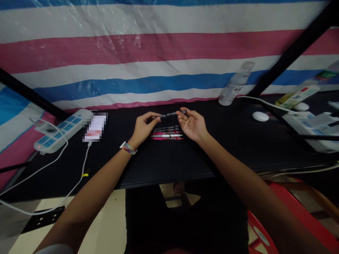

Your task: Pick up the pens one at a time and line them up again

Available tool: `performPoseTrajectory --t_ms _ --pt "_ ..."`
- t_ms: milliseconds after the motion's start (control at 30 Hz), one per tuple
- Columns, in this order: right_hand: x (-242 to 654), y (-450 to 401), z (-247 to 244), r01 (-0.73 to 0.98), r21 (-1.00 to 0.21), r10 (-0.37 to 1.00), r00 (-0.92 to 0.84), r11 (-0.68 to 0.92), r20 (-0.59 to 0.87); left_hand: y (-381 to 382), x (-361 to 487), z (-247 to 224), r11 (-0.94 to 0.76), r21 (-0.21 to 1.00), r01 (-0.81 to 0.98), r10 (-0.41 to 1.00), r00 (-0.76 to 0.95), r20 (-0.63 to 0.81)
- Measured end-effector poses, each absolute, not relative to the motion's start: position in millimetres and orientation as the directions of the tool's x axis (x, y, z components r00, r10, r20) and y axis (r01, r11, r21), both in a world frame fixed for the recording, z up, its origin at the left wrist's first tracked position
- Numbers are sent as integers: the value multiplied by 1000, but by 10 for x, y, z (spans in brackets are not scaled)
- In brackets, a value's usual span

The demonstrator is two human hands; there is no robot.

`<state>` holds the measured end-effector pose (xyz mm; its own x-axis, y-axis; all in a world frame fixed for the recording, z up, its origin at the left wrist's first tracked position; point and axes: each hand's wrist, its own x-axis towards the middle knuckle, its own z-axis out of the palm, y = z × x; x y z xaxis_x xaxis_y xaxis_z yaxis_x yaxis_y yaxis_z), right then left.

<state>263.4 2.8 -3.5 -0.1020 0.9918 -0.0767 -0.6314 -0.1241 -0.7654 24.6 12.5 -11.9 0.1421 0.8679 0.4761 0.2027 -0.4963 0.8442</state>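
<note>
A dark pen is held level between my two hands, just above the black table. My left hand pinches its left end between thumb and fingers. At the other end, the fingertips of my right hand close on the pen, palm turned partly up. Below the held pen lies a row of several pens side by side: dark ones at the back, then a white pen and a red pen at the front. A woven colourful band is on my left wrist.
A power strip and a charging phone with white cables lie at the left. On the right stand a clear bottle and a bottle of yellowish liquid, near a white rounded case. A red stool is below right.
</note>
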Motion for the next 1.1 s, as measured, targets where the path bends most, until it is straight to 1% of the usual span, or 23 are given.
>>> performPoseTrajectory --t_ms 167,267,333,400,467,533,633,700,767,833,967,1100 --pt "2629 23 -9 -652 -746 990 -111 -136 -84 131 228 -113 -497 838 225 868 137 478" --pt "2624 1 19 -621 -773 990 -132 -126 -55 138 223 -122 -489 843 226 872 140 468" --pt "2619 -9 19 -572 -815 991 -134 -97 -24 146 222 -129 -488 844 223 873 140 468" --pt "2612 -4 -10 -479 -878 996 -84 -2 43 154 221 -133 -497 838 225 868 135 478" --pt "2607 12 -65 -336 -932 989 -10 134 146 164 215 -133 -508 829 235 861 131 491" --pt "2608 31 -128 -189 -949 968 38 252 249 172 204 -132 -513 822 247 858 136 495" --pt "2621 46 -201 -1 -932 932 37 361 361 181 182 -138 -506 819 272 863 165 478" --pt "2633 43 -229 119 -907 914 -7 403 405 187 168 -154 -509 796 328 861 196 469" --pt "2643 35 -244 207 -881 905 -73 425 420 199 154 -184 -524 747 408 851 228 473" --pt "2649 25 -253 253 -864 900 -125 436 418 217 143 -223 -537 699 472 842 255 475" --pt "2652 15 -258 311 -831 887 -166 462 431 239 139 -273 -523 675 520 851 268 452" --pt "2656 22 -264 495 -709 864 -254 502 435 206 154 -234 -484 653 583 874 289 390"
